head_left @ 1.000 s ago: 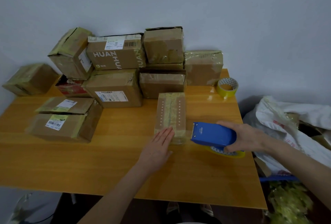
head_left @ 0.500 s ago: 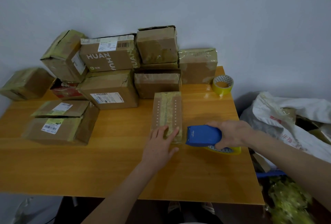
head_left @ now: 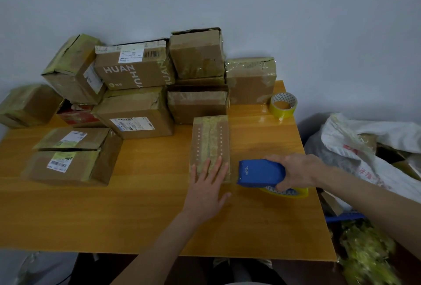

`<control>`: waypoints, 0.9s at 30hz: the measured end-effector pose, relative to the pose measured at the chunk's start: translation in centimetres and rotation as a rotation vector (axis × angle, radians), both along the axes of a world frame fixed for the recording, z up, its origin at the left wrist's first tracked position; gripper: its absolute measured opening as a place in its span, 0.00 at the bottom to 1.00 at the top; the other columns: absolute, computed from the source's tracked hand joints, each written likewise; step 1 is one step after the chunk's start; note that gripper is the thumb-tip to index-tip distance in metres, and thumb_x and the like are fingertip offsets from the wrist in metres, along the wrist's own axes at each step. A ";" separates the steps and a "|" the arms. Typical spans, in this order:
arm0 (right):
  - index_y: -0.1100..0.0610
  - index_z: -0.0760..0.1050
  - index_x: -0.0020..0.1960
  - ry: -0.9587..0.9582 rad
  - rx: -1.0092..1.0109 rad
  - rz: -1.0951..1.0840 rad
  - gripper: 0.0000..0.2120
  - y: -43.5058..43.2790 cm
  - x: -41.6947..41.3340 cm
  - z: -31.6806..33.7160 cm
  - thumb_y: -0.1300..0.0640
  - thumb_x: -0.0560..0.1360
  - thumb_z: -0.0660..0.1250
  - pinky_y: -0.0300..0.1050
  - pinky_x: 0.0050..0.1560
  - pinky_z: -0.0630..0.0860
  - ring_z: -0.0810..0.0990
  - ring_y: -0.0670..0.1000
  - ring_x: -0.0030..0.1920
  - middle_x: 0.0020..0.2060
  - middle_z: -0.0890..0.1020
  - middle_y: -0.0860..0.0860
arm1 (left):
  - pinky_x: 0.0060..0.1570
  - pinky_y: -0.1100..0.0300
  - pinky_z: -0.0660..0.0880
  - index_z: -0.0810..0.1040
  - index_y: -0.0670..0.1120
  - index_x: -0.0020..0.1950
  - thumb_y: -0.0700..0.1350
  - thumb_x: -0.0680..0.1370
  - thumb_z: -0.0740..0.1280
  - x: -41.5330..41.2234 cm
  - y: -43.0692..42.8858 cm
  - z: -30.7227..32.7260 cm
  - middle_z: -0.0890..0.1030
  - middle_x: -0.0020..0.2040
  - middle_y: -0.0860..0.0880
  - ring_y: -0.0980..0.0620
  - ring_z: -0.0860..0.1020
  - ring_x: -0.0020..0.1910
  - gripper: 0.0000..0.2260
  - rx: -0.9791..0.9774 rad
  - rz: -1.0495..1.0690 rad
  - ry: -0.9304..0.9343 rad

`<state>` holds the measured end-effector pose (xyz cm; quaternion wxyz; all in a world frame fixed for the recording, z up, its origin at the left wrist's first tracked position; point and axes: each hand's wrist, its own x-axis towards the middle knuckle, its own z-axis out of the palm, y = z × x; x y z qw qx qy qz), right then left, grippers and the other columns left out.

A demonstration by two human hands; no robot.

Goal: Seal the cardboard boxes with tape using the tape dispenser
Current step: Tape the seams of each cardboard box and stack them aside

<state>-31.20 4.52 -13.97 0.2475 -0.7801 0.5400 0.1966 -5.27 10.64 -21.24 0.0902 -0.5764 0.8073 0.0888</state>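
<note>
A long narrow cardboard box [head_left: 210, 138] lies on the wooden table [head_left: 145, 211], with yellowish tape down its top. My left hand [head_left: 208, 185] rests flat on the box's near end, fingers spread. My right hand [head_left: 296, 172] grips the blue tape dispenser [head_left: 259, 173] just right of the box's near end. Its yellow tape roll [head_left: 287, 192] shows under my hand. The dispenser's front edge sits close to the box's near right corner.
Several taped cardboard boxes [head_left: 136, 111] are stacked along the wall at the back and left. A spare yellow tape roll [head_left: 283, 104] sits at the back right of the table. White bags [head_left: 364, 148] and crumpled tape lie off the table's right edge.
My left hand has slid further up onto the box's near end and flattened. The dispenser stays beside the box's near corner, in my right hand.
</note>
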 end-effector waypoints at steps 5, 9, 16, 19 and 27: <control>0.37 0.51 0.75 0.034 0.024 0.021 0.39 -0.1 -0.2 0.0 0.40 0.71 0.68 0.47 0.52 0.77 0.75 0.50 0.54 0.53 0.76 0.45 | 0.70 0.45 0.29 0.33 0.56 0.75 0.64 0.78 0.45 0.0 -0.2 0.8 0.32 0.76 0.55 0.49 0.32 0.75 0.32 -0.042 -0.019 0.034; 0.38 0.52 0.76 0.046 0.048 0.041 0.40 -1.0 1.3 -0.1 0.40 0.70 0.69 0.46 0.49 0.75 0.74 0.50 0.53 0.52 0.74 0.45 | 0.71 0.45 0.29 0.34 0.56 0.77 0.63 0.79 0.48 0.2 -0.2 0.7 0.33 0.77 0.55 0.49 0.33 0.76 0.32 -0.039 -0.026 0.033; 0.38 0.60 0.72 -0.001 0.122 0.037 0.37 -2.5 2.4 -0.2 0.41 0.66 0.71 0.46 0.45 0.75 0.76 0.50 0.50 0.50 0.76 0.44 | 0.69 0.45 0.28 0.35 0.56 0.77 0.64 0.75 0.38 0.2 -0.2 0.3 0.34 0.77 0.55 0.48 0.34 0.76 0.32 -0.037 -0.035 -0.004; 0.40 0.65 0.68 0.008 0.160 0.023 0.33 -2.5 3.1 0.1 0.39 0.66 0.71 0.47 0.44 0.75 0.76 0.50 0.47 0.43 0.76 0.43 | 0.69 0.46 0.28 0.35 0.56 0.77 0.64 0.74 0.37 0.3 -0.2 0.0 0.35 0.77 0.55 0.48 0.35 0.76 0.32 -0.042 -0.023 0.011; 0.50 0.73 0.65 -0.484 0.188 -0.400 0.27 -2.5 -0.2 0.3 0.50 0.69 0.75 0.45 0.47 0.76 0.79 0.46 0.45 0.44 0.81 0.45 | 0.71 0.42 0.45 0.57 0.52 0.78 0.62 0.76 0.51 0.4 -0.2 0.0 0.59 0.78 0.50 0.45 0.58 0.76 0.31 -0.027 -0.026 -0.044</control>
